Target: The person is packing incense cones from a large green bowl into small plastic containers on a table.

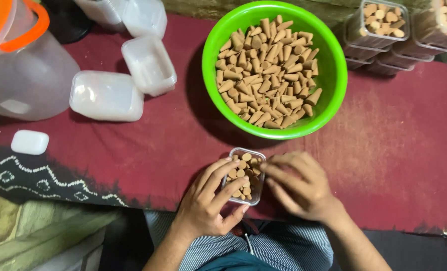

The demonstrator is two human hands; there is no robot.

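Observation:
A small clear plastic box [244,176] holds several tan cone-shaped pieces and rests on the dark red cloth [384,150] near its front edge. My left hand [208,200] cups the box's left side with fingers and thumb around it. My right hand [299,185] rests against the box's right edge, fingertips touching the cones at the top right corner. Just beyond stands a bright green bowl [329,65] piled with many loose cones [266,70].
Empty clear boxes [108,95] lie upside down at the left beside a large translucent jar with an orange handle [22,65]. A small white lid [29,142] sits at the far left. Filled boxes [381,22] are stacked at the back right.

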